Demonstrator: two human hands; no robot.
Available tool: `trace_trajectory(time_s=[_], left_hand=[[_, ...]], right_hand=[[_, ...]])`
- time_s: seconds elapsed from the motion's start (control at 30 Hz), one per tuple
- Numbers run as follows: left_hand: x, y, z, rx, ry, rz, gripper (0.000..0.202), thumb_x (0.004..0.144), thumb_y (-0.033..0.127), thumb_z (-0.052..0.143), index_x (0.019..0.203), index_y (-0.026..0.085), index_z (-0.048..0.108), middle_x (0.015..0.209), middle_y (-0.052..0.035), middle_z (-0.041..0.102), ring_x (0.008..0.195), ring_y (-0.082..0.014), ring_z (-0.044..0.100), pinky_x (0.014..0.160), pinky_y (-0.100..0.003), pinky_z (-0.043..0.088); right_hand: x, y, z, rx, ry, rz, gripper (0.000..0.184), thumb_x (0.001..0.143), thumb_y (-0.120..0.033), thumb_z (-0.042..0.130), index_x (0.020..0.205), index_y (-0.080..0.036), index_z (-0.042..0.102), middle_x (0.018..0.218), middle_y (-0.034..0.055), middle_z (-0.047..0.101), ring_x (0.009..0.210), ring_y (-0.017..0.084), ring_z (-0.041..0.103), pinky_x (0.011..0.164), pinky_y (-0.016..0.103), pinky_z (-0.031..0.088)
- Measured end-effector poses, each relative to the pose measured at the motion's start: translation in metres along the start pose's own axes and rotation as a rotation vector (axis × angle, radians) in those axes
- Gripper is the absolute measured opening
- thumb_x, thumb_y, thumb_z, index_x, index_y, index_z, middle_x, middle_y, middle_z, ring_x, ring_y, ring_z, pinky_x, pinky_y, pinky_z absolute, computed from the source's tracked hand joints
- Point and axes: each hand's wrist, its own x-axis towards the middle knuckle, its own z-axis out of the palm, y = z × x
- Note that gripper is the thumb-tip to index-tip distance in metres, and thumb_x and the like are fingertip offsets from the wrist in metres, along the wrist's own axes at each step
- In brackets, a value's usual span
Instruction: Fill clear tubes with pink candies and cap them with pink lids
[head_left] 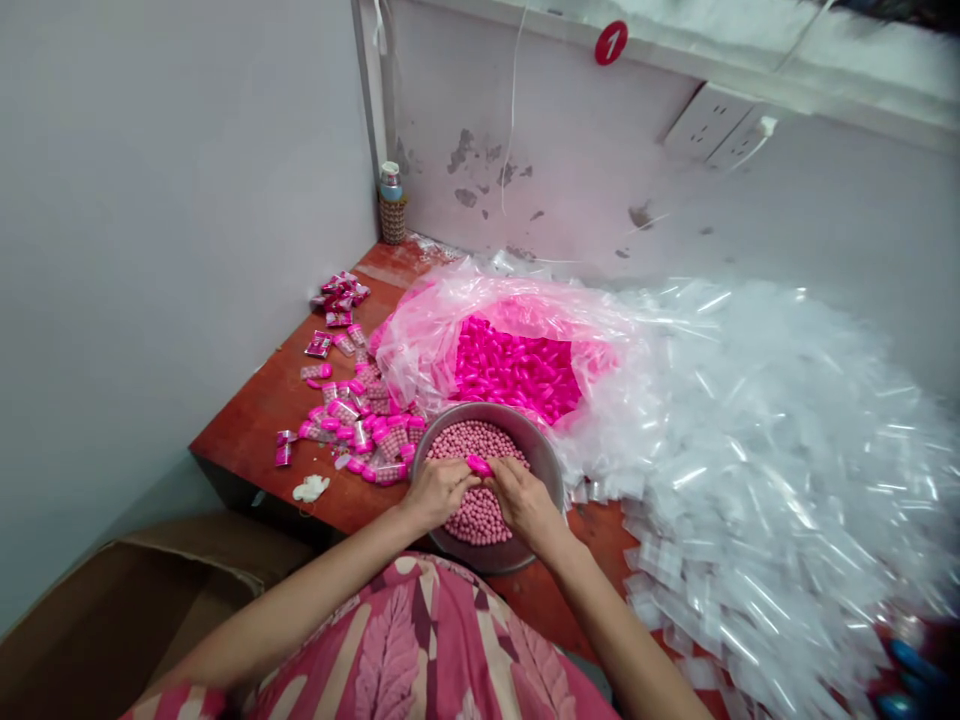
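A round metal bowl full of small pale pink balls sits at the near edge of a red-brown table. Both my hands meet over the bowl. My left hand and my right hand are closed in a pinch on one small bright pink capsule-shaped piece held between them. Behind the bowl lies an open clear plastic bag holding a heap of bright pink capsule pieces.
Several filled pink packets and capsules lie scattered left of the bowl. A big heap of clear plastic sleeves covers the right side. A small bottle in a woven holder stands in the corner. A cardboard box sits below left.
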Motion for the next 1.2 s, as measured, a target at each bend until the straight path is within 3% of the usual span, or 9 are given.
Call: trace_trajectory(time_s=[0.23,0.37,0.43,0.53,0.6,0.67,0.83,0.97,1.2], left_hand=[[0.002,0.001,-0.01,0.012,-0.102,-0.03,0.026,0.081,0.027,0.047,0.062,0.018,0.062,0.058,-0.0037,0.057,0.057,-0.0152,0.049,0.062,-0.026,0.036],[0.006,0.003,-0.022,-0.061,-0.161,-0.062,0.024,0.077,0.027,0.052,0.057,0.019,0.063,0.055,-0.0022,0.058,0.054,-0.0139,0.049,0.06,-0.024,0.034],[0.008,0.005,-0.027,-0.118,-0.193,-0.082,0.021,0.072,0.027,0.058,0.054,0.019,0.063,0.052,-0.0008,0.058,0.052,-0.013,0.048,0.058,-0.022,0.033],[0.01,0.008,-0.028,-0.228,-0.217,-0.128,0.015,0.068,0.026,0.063,0.054,0.019,0.066,0.049,0.0012,0.058,0.05,-0.0118,0.048,0.055,-0.021,0.033],[0.009,0.007,-0.026,-0.308,-0.2,-0.179,0.016,0.068,0.026,0.062,0.056,0.018,0.067,0.049,0.0017,0.058,0.049,-0.0113,0.048,0.053,-0.02,0.033],[0.008,0.005,-0.024,-0.388,-0.151,-0.25,0.016,0.069,0.026,0.06,0.061,0.016,0.069,0.051,0.0014,0.059,0.049,-0.0111,0.049,0.052,-0.02,0.034],[0.008,0.002,-0.021,-0.598,0.045,-0.463,0.028,0.072,0.032,0.057,0.088,0.012,0.068,0.062,-0.0018,0.063,0.052,-0.0116,0.053,0.051,-0.022,0.041],[0.009,0.005,-0.012,-0.729,0.147,-0.57,0.027,0.069,0.035,0.06,0.081,0.011,0.067,0.059,-0.0015,0.061,0.051,-0.0104,0.053,0.05,-0.021,0.043],[0.01,0.002,0.002,-0.79,0.267,-0.635,0.023,0.06,0.033,0.068,0.068,0.011,0.066,0.057,0.0,0.061,0.051,-0.0093,0.05,0.051,-0.021,0.04]], right_hand=[[0.009,0.005,-0.012,0.121,-0.137,-0.023,0.025,0.09,-0.026,0.036,0.098,-0.017,0.058,0.078,0.0068,0.058,0.07,0.016,0.055,0.064,0.027,0.046],[0.015,0.008,-0.019,0.265,-0.208,0.082,0.025,0.086,-0.037,0.047,0.083,-0.018,0.062,0.07,0.0022,0.06,0.066,0.014,0.057,0.061,0.024,0.046],[0.019,0.006,-0.025,0.255,-0.206,0.058,0.031,0.082,-0.04,0.052,0.103,-0.018,0.057,0.091,0.0069,0.063,0.084,0.018,0.059,0.071,0.029,0.048],[0.03,0.004,-0.038,0.17,-0.253,-0.17,0.065,0.079,-0.037,0.055,0.135,-0.016,0.028,0.13,0.0146,0.044,0.12,0.022,0.04,0.094,0.039,0.039],[0.036,0.004,-0.045,0.115,-0.303,-0.294,0.065,0.081,-0.034,0.053,0.136,-0.016,0.025,0.132,0.0143,0.042,0.124,0.021,0.037,0.098,0.038,0.036],[0.037,0.006,-0.047,0.05,-0.27,-0.291,0.056,0.082,-0.034,0.052,0.132,-0.016,0.034,0.124,0.0136,0.049,0.117,0.022,0.045,0.094,0.037,0.041],[0.021,0.008,-0.024,-0.069,-0.107,-0.129,0.063,0.079,-0.041,0.054,0.133,-0.016,0.031,0.118,0.0158,0.053,0.109,0.026,0.05,0.087,0.041,0.046],[0.012,-0.002,0.004,-0.163,0.03,-0.001,0.077,0.075,-0.046,0.056,0.135,-0.009,0.024,0.123,0.0215,0.047,0.113,0.032,0.046,0.086,0.046,0.045],[0.015,-0.005,0.027,-0.182,0.149,0.077,0.061,0.075,-0.045,0.052,0.123,-0.008,0.042,0.105,0.0187,0.058,0.096,0.03,0.054,0.081,0.042,0.046]])
